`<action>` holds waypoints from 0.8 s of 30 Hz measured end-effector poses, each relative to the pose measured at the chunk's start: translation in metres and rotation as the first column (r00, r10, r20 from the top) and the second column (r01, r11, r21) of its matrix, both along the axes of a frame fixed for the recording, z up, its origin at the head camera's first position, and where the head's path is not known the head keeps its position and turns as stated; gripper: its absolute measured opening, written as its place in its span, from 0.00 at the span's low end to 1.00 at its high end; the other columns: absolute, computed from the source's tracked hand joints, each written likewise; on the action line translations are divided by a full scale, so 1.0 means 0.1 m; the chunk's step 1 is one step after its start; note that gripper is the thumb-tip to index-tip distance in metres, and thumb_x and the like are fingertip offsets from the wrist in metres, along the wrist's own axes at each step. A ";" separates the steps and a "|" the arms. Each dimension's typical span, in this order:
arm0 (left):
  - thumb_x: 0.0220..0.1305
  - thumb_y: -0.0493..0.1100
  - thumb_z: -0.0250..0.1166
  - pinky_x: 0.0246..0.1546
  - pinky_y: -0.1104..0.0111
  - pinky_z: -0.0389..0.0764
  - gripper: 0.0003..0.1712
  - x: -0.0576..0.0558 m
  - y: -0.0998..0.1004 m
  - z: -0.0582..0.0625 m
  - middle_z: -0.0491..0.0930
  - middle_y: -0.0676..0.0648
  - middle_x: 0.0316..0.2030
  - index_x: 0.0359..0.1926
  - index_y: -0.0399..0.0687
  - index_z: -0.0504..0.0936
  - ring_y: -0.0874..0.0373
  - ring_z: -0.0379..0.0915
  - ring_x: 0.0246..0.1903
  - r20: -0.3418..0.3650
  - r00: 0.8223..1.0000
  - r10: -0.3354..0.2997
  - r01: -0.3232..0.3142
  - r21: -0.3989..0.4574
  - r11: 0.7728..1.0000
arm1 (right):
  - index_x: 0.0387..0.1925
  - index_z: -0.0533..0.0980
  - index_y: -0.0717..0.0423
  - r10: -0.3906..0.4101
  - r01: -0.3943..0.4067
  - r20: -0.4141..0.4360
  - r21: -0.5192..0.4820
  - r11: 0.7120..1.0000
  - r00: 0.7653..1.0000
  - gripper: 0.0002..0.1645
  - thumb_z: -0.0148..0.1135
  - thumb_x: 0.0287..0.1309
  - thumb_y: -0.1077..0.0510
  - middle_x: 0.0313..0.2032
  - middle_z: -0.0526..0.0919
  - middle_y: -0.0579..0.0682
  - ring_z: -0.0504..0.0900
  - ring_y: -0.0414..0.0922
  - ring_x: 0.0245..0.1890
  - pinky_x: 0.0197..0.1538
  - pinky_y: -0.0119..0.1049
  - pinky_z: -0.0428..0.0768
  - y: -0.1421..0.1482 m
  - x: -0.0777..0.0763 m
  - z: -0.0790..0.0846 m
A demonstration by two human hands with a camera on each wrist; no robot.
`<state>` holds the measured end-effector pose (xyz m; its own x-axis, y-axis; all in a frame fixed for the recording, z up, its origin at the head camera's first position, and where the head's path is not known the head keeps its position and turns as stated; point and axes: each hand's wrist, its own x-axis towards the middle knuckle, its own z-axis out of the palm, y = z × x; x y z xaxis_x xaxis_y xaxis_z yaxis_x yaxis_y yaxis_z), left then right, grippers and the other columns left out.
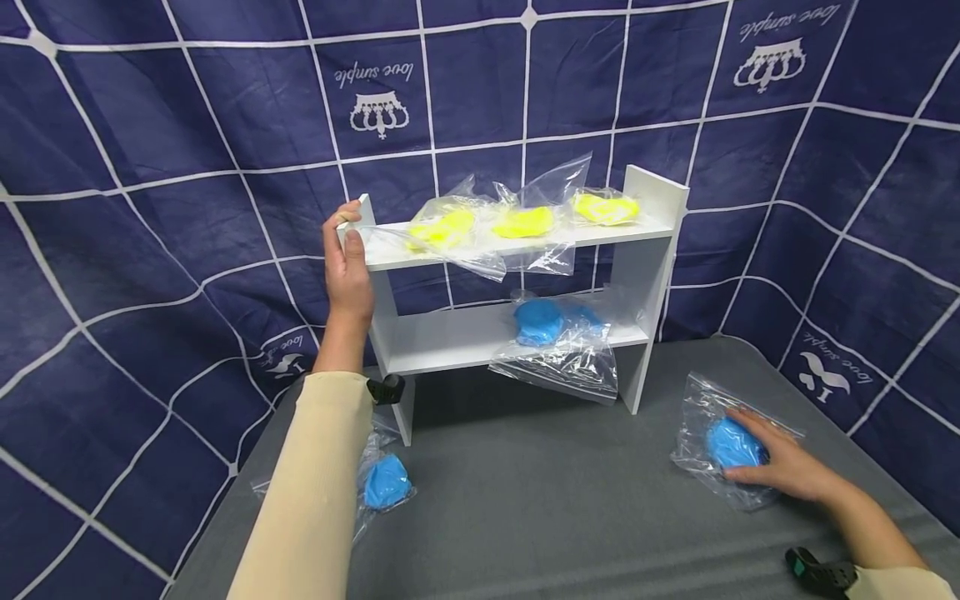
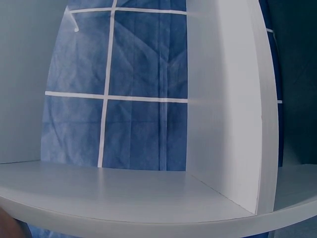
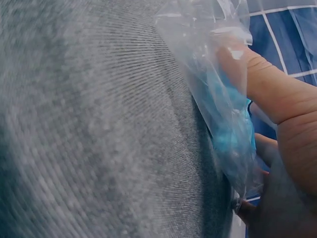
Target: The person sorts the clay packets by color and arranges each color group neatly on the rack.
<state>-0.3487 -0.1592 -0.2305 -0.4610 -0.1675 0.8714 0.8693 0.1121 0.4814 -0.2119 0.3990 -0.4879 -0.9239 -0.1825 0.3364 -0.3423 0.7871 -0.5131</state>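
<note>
My left hand [image 1: 350, 279] grips the top of the left side panel of a white two-tier shelf [image 1: 450, 337], thumb in front. The left wrist view looks into the shelf's boards [image 2: 124, 193], with only a sliver of hand at its lower left. On the grey surface at right, my right hand [image 1: 787, 462] holds a clear zip bag with a rounded blue thing [image 1: 731, 443] in it. In the right wrist view the thumb [image 3: 277, 89] lies on one side of the bag [image 3: 223, 119], with fingers partly visible on the other.
Clear bags with yellow contents [image 1: 525, 222] lie along the top board. Bagged blue things [image 1: 538, 321] rest on the lower board, plastic hanging over its edge. Another blue bag [image 1: 387, 482] lies by the left forearm. Dark blue checked cloth [image 1: 480, 92] hangs behind the grey surface [image 1: 525, 500].
</note>
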 end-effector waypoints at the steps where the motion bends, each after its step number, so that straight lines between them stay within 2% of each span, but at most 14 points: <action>1: 0.74 0.31 0.41 0.74 0.69 0.56 0.14 0.00 0.00 0.00 0.65 0.27 0.64 0.51 0.19 0.60 0.43 0.58 0.72 0.000 1.000 -0.005 0.005 0.001 1.000 | 0.73 0.58 0.63 -0.007 0.007 0.002 0.011 1.000 1.000 0.60 0.79 0.39 0.56 0.65 0.61 0.80 0.60 0.80 0.62 0.59 0.77 0.56 0.00 0.00 -0.01; 6: 0.74 0.31 0.41 0.74 0.69 0.56 0.14 -0.02 0.00 0.00 0.65 0.27 0.64 0.51 0.18 0.61 0.43 0.58 0.72 0.005 1.000 0.005 -0.005 -0.004 1.000 | 0.71 0.60 0.63 -0.033 0.033 -0.004 0.074 0.997 0.999 0.59 0.80 0.38 0.53 0.63 0.67 0.77 0.67 0.74 0.58 0.52 0.67 0.63 0.00 0.00 -0.02; 12: 0.74 0.31 0.40 0.75 0.68 0.55 0.13 -0.01 0.00 0.02 0.66 0.27 0.64 0.50 0.19 0.61 0.44 0.59 0.72 -0.003 0.999 0.036 -0.036 -0.011 0.999 | 0.71 0.61 0.61 -0.064 0.063 -0.001 0.108 0.992 0.998 0.59 0.80 0.38 0.51 0.62 0.69 0.75 0.69 0.72 0.57 0.51 0.64 0.63 -0.05 -0.01 0.00; 17: 0.74 0.31 0.40 0.74 0.68 0.56 0.13 -0.02 0.00 0.02 0.66 0.27 0.64 0.50 0.18 0.61 0.43 0.59 0.72 -0.006 1.000 0.029 -0.029 -0.004 1.000 | 0.69 0.63 0.62 -0.072 0.076 -0.037 0.114 0.991 0.997 0.57 0.81 0.36 0.52 0.60 0.71 0.73 0.70 0.71 0.55 0.49 0.63 0.65 -0.08 -0.01 -0.02; 24: 0.74 0.31 0.40 0.74 0.68 0.56 0.13 -0.03 -0.01 0.01 0.66 0.28 0.64 0.50 0.19 0.62 0.46 0.59 0.72 0.012 0.999 0.032 -0.032 -0.011 0.999 | 0.66 0.66 0.62 -0.061 0.077 -0.142 0.111 0.991 0.988 0.56 0.81 0.32 0.55 0.56 0.74 0.70 0.72 0.66 0.51 0.48 0.45 0.63 -0.08 -0.01 -0.06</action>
